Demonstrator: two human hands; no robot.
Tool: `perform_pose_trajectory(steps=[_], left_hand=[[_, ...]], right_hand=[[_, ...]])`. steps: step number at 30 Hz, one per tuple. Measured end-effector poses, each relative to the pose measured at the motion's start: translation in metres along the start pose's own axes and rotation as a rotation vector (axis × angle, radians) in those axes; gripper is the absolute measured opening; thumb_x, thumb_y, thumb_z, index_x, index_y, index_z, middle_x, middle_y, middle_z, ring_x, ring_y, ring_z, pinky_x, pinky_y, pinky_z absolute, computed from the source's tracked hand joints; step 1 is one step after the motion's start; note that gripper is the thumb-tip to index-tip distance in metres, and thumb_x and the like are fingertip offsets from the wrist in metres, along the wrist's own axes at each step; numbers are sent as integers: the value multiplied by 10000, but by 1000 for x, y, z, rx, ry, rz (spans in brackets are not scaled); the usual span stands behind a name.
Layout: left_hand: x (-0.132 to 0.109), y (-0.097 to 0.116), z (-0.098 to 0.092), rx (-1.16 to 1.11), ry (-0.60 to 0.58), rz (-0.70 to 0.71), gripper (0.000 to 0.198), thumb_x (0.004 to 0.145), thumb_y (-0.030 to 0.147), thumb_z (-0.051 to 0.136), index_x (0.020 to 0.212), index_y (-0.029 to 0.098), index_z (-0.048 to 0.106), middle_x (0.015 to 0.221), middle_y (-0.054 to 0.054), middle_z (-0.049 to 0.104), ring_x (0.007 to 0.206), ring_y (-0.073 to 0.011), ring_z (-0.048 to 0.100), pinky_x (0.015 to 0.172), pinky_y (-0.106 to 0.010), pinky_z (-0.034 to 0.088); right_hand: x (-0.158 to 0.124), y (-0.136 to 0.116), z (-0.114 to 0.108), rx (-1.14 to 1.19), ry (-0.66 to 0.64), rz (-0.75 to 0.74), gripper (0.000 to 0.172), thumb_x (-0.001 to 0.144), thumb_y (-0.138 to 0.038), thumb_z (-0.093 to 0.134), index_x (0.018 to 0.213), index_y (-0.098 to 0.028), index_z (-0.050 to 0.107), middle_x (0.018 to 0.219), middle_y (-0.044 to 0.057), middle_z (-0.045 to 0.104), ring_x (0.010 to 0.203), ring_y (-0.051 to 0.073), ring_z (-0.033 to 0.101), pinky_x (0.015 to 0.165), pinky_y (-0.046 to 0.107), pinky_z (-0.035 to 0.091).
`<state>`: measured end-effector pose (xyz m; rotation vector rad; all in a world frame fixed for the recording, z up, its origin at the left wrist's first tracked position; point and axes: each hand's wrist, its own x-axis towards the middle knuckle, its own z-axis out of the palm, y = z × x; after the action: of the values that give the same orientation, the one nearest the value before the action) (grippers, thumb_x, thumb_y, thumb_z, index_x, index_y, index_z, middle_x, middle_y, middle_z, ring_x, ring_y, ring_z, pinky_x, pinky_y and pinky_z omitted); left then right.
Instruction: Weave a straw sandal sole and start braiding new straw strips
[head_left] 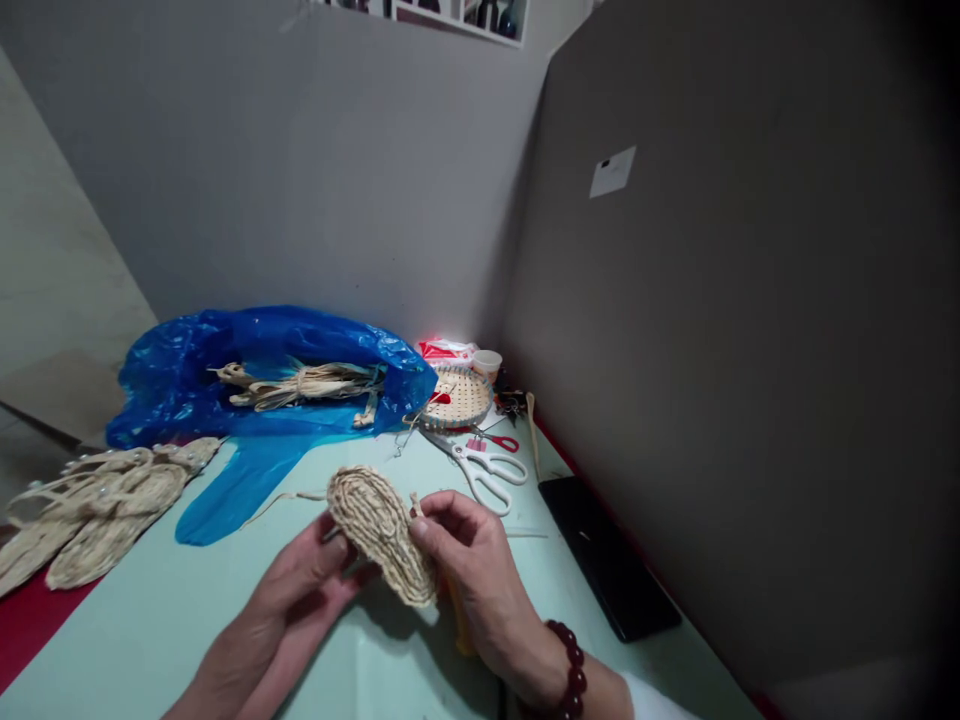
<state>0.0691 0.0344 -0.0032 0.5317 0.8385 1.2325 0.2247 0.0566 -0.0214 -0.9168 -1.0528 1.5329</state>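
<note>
While left hand, fingers part-curled, is holding sole, apparently for steadiness, right hand is pinching strand at edge.

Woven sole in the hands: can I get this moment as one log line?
left hand: holds woven sole | right hand: grips its edge | beyond: white-handled scissors, blue plastic bag, fibre bundle

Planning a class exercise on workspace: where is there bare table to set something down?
Bare tabletop shows between the woven sandals and left forearm, and a narrower strip between the right hand and black device. It's crowded toward the wall, around the blue bag, round basket and white-handled scissors.
</note>
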Motion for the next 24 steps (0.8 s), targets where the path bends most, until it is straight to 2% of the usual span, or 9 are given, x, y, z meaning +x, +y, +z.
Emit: perform_pose_trajectory(steps=[3, 6, 9, 14, 19, 22, 24], left_hand=[[-2, -13, 7, 10, 10, -45, 326, 739, 167, 764, 1057, 208, 705, 1024, -64, 761, 1091, -302, 656, 905, -372, 529], [-1, -15, 4, 130, 23, -17, 284, 755, 197, 767, 1030, 181, 702, 986, -63, 765, 1067, -282, 668, 923, -365, 507], [1, -9, -2, 200, 37, 7, 268, 759, 213, 766, 1017, 172, 704, 956, -61, 770, 992, -260, 690, 861, -333, 516], [-3, -2, -5, 224, 18, -61, 249, 736, 207, 775, 976, 160, 730, 892, -70, 768, 862, -229, 699, 760, -297, 536], [-7, 0, -2, 224, -51, -146, 86, 780, 203, 711, 847, 151, 728, 804, -97, 748, 659, -223, 695, 645, -357, 582], [-5, 2, -2, 228, 4, -141, 85, 794, 207, 699, 863, 158, 708, 784, -95, 732, 658, -228, 686, 560, -350, 586], [-3, 4, -4, 194, 77, -118, 104, 778, 189, 717, 877, 162, 699, 765, -85, 719, 651, -221, 670, 499, -338, 580]], right_hand=[[-5, 2, 6, -19, 13, -63, 315, 721, -399, 777, 818, -164, 591, 705, -26, 547, 627, 107, 472, 567, 220, 380], [-9, 1, 9, -18, -57, -78, 293, 738, -382, 775, 800, -159, 595, 733, -8, 574, 667, 120, 496, 616, 234, 404], [-9, -4, 7, -20, -126, -69, 293, 730, -375, 797, 797, -155, 617, 778, 1, 599, 717, 122, 513, 664, 230, 410], [-5, -12, -1, -96, -174, -10, 274, 772, -390, 769, 783, -141, 654, 717, 1, 612, 665, 107, 516, 642, 221, 407], [-2, -17, -10, -96, -219, 23, 241, 841, -399, 684, 905, -174, 629, 746, 10, 625, 645, 138, 575, 595, 255, 442], [4, -28, -20, -274, -170, -92, 208, 859, -379, 659, 898, -176, 639, 839, 17, 635, 741, 144, 590, 652, 245, 467], [9, -35, -30, -548, -139, -216, 184, 901, -362, 605, 943, -185, 627, 906, 27, 648, 819, 157, 603, 719, 250, 482]])
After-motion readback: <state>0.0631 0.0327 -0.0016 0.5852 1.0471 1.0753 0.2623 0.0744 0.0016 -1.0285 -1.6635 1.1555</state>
